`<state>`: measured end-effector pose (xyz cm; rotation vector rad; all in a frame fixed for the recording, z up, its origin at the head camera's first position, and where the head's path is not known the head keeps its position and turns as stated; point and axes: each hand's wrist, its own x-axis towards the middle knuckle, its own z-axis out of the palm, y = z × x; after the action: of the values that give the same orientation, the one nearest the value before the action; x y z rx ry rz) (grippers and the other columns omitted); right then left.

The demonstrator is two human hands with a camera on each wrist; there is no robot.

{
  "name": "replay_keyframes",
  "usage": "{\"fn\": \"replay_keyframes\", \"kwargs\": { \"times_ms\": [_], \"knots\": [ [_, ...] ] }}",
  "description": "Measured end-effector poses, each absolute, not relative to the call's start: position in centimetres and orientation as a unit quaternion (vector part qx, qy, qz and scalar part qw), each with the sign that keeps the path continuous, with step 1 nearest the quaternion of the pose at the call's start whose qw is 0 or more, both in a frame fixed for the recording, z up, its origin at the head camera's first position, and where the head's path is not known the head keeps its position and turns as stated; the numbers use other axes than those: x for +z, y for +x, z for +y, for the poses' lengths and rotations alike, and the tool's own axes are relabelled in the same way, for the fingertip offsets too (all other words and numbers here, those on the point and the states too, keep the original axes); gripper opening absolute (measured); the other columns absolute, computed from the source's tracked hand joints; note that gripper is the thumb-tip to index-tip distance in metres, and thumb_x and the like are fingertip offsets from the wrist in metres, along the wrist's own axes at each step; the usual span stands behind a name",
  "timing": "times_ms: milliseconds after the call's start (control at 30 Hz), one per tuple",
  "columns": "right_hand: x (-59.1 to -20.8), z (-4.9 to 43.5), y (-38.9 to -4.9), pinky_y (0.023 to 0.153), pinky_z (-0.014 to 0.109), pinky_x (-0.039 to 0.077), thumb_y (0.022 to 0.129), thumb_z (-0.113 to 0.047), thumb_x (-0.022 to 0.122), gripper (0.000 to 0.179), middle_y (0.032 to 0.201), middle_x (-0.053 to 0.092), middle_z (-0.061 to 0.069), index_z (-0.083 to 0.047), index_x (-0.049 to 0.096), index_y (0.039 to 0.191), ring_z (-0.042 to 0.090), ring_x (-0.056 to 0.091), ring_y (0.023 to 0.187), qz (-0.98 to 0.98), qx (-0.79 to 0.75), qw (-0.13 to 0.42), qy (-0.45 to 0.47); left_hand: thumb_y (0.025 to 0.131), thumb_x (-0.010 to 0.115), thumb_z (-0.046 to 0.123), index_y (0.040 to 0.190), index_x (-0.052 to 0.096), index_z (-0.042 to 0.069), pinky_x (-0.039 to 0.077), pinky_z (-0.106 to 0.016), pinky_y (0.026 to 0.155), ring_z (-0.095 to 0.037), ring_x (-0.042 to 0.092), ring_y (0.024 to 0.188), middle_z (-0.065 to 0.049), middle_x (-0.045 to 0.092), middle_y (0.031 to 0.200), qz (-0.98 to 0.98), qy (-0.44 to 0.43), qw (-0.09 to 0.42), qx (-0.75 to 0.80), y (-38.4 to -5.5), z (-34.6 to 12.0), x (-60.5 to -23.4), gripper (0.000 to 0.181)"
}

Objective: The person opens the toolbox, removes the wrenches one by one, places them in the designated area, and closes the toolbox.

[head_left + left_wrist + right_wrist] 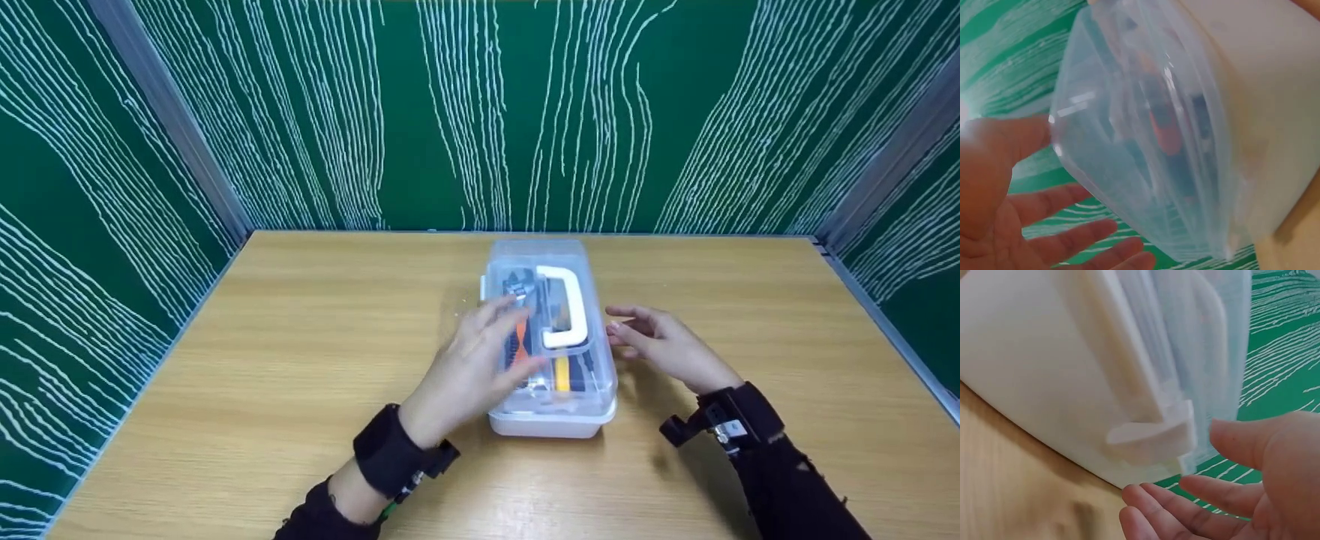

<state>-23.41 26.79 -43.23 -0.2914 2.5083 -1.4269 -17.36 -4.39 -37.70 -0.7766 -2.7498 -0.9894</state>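
Note:
A toolbox with a white base [551, 428] and a clear lid [551, 405] stands lengthwise on the table, its lid down. The white handle [577, 307] lies flat on top. Through the lid show an orange item [520, 341] and a yellow one [562, 373]. My left hand [469, 367] is over the lid's left side, fingers spread, its thumb tip right at the lid's edge in the left wrist view. On the other side my right hand [667, 345] is beside the box, fingers loosely bent and holding nothing, near a white latch [1154, 436].
The wooden table [300, 360] extends around the box. Green walls [405, 112] with white wavy lines border its back and sides, with grey posts [176, 112] at the corners. Each wrist wears a black camera strap [390, 450].

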Motion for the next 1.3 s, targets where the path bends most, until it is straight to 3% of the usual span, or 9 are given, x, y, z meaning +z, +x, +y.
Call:
{"fn": "replay_keyframes", "kwargs": {
  "times_ms": [267,533,1033,1233,1300],
  "knots": [
    [-44.1,25.9,-23.5,0.104,0.035,0.061,0.114,-0.030,0.052,0.058,0.147,0.061,0.028,0.002,0.039,0.161,0.026,0.070,0.122,0.825,-0.536,0.151,-0.095,0.095,0.079,0.050,0.148,0.064,0.014,0.051,-0.058,0.116,-0.040,0.051,0.150,-0.016,0.054,0.161,-0.901,-0.344,0.114,-0.239,-15.5,-3.2,-37.9,0.066],
    [-44.6,25.6,-23.5,0.098,0.026,0.059,0.115,-0.030,0.049,0.060,0.151,0.056,0.029,0.004,0.035,0.162,0.016,0.070,0.114,0.804,-0.565,0.164,-0.089,0.095,0.080,0.047,0.141,0.070,0.016,0.051,-0.054,0.118,-0.038,0.056,0.146,-0.014,0.062,0.154,-0.910,-0.348,0.136,-0.183,-15.1,-2.7,-38.5,0.057],
    [-44.8,25.6,-23.5,0.099,0.028,0.059,0.114,-0.028,0.053,0.059,0.152,0.056,0.028,0.001,0.036,0.163,0.016,0.070,0.116,0.793,-0.582,0.161,-0.074,0.096,0.080,0.045,0.137,0.073,0.015,0.050,-0.049,0.121,-0.035,0.063,0.140,-0.015,0.068,0.147,-0.907,-0.353,0.173,-0.154,-15.3,-2.3,-38.9,0.051],
    [-44.7,25.5,-23.5,0.095,0.027,0.059,0.114,-0.029,0.053,0.057,0.146,0.060,0.025,0.000,0.038,0.161,0.015,0.069,0.112,0.794,-0.583,0.160,-0.063,0.096,0.079,0.047,0.137,0.074,0.015,0.052,-0.046,0.119,-0.033,0.065,0.137,-0.015,0.069,0.146,-0.907,-0.354,0.184,-0.138,-15.3,-2.3,-38.9,0.053],
    [-44.7,25.3,-23.5,0.088,0.024,0.058,0.114,-0.025,0.053,0.056,0.137,0.064,0.018,0.002,0.037,0.160,0.011,0.067,0.102,0.788,-0.591,0.160,-0.062,0.096,0.079,0.048,0.136,0.074,0.015,0.052,-0.046,0.119,-0.033,0.066,0.136,-0.014,0.070,0.144,-0.904,-0.355,0.194,-0.137,-15.3,-2.3,-39.0,0.052]
  ]
}}
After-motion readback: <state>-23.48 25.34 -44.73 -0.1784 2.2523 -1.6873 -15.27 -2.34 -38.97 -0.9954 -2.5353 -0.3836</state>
